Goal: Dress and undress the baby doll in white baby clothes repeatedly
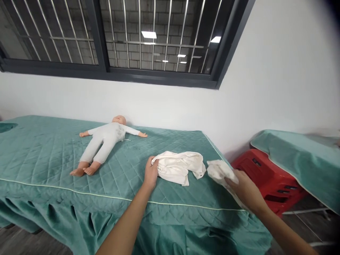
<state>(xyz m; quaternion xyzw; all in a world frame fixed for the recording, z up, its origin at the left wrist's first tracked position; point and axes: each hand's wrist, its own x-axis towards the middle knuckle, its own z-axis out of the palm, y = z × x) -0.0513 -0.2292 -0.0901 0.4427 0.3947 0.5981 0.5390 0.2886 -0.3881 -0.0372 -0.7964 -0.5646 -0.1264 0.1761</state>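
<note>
White garment (176, 166) on a green quilted bedcover (53, 150)
Left hand (151, 173) pinches its left end; right hand (245, 189) clutches a crumpled white cloth (220, 170) at right; a baby doll (106, 138) lies farther left.

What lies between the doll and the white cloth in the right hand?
In the head view, the left hand and the larger white cloth it grips lie between them, over the green quilted cover.
</note>
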